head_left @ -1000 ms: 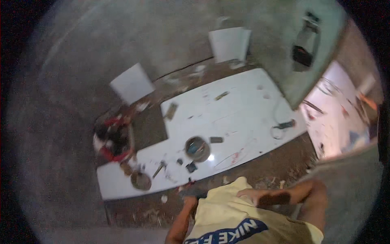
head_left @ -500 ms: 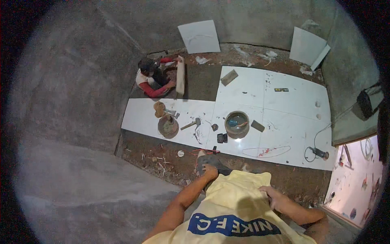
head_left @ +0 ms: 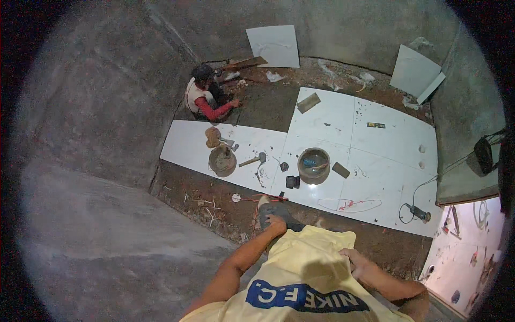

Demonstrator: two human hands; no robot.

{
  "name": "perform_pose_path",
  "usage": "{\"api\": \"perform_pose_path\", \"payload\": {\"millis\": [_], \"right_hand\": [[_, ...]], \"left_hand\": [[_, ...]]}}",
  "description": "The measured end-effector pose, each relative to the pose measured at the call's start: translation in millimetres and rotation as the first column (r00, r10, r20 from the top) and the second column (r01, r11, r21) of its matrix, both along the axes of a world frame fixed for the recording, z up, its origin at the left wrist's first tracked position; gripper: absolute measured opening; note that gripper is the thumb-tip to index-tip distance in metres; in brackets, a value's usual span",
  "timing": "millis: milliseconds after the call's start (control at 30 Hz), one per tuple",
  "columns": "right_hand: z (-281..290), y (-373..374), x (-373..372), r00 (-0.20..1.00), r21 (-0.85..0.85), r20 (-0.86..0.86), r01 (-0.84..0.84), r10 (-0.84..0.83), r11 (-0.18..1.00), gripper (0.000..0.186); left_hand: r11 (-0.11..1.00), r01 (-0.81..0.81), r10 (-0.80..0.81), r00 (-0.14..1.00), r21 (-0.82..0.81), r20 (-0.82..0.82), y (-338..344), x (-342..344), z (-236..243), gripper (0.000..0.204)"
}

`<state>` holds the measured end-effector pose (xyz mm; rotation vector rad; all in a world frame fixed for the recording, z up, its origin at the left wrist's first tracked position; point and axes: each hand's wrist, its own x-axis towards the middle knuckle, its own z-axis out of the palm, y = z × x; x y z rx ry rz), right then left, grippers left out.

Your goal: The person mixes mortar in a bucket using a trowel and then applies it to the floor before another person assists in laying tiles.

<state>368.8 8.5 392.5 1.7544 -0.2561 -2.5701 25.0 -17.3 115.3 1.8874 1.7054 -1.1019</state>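
My left hand [head_left: 275, 221] rests on my bent leg in dark trousers [head_left: 289, 219], its fingers draped over the knee and holding no tool. My right hand [head_left: 352, 259] lies against the side of my yellow shirt [head_left: 311, 252]; its fingers are partly hidden there. In front of me, white floor tiles [head_left: 327, 126] carry a bucket with liquid [head_left: 314, 174], a second bucket [head_left: 222, 167] and a mallet [head_left: 252, 160]. At the far left a co-worker [head_left: 201, 96] crouches, one hand on the dark bare bed [head_left: 268, 104].
Two white tiles [head_left: 273, 45] [head_left: 416, 72] lean on the back wall. A wooden board [head_left: 244, 63] lies behind the co-worker. A corded power tool [head_left: 421, 213] sits at the tiles' right edge. A spirit level [head_left: 376, 125] and a brown block [head_left: 309, 103] lie farther back.
The co-worker has moved the board from upright in front of them to the strip by the back wall, and now reaches down to the bed. My hands stay put; my view shifts slightly.
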Motion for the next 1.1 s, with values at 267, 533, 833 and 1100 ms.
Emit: {"api": "perform_pose_path", "payload": {"millis": [267,533,833,1100], "right_hand": [[-83.2,-25.2,29.1,0.999,0.157,-0.044,-0.011,0.019,0.988,0.015],[-9.4,0.2,7.6,0.996,-0.031,-0.052,0.066,-0.068,0.997,0.021],[-33.9,-1.8,13.1,0.994,-0.089,-0.087,0.064,-0.072,0.994,0.021],[-24.9,-6.1,8.4,0.994,-0.026,-0.098,0.039,-0.042,0.999,0.022]], "left_hand": [[0.952,-0.035,0.004,0.995,-0.305,-0.102,21.4,10.8,-17.2,0.044],[0.975,-0.030,0.028,1.000,-0.220,-0.011,32.1,29.0,27.5,0.041],[0.932,-0.109,0.051,0.984,-0.344,-0.173,42.3,34.8,18.9,0.043],[0.979,0.083,-0.095,0.994,-0.188,-0.052,12.3,1.2,-1.1,0.031]]}}
